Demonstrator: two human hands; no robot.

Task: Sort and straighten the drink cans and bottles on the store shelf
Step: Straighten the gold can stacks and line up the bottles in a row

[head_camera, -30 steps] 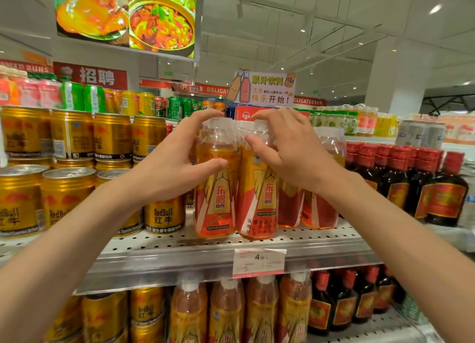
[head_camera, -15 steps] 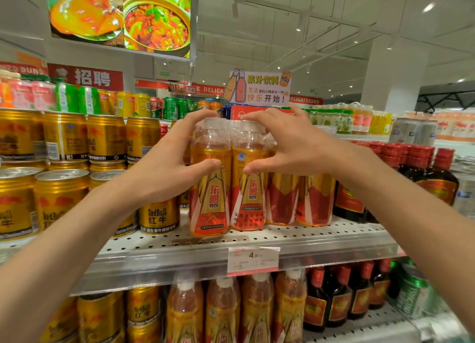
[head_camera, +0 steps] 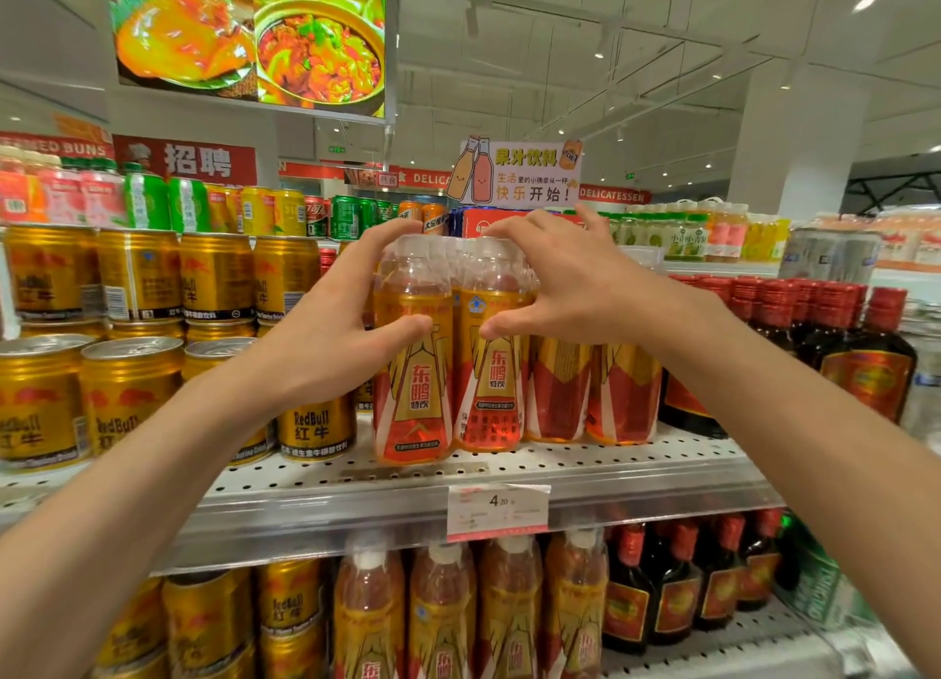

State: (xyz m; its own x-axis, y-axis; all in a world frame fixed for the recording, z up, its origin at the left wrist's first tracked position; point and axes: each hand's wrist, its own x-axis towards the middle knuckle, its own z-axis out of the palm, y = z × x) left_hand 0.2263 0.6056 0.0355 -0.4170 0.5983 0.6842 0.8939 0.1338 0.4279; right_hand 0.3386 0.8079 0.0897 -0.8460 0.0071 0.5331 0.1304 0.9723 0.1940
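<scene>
Centre frame, on the perforated shelf (head_camera: 636, 467): left hand (head_camera: 326, 342) and right hand (head_camera: 575, 291) each clasp an energy-drink bottle (head_camera: 413, 373) shoulder; full, slick-sleeved, top-heavy; hold mid-body

Supermarket interior under a white ceiling (head_camera: 636, 26) with exposed beams, track rails and small spotlights. Hanging from above, a lit food screen (head_camera: 249, 36) showing stew dishes. Behind, a red recruitment banner (head_camera: 186, 161) and a red DELICATESSEN fascia (head_camera: 613, 195) along the far wall. At right, a broad white pillar (head_camera: 799, 138). In front, perforated white metal shelving (head_camera: 585, 462), topped by a juice-drink topper card (head_camera: 517, 174)
</scene>
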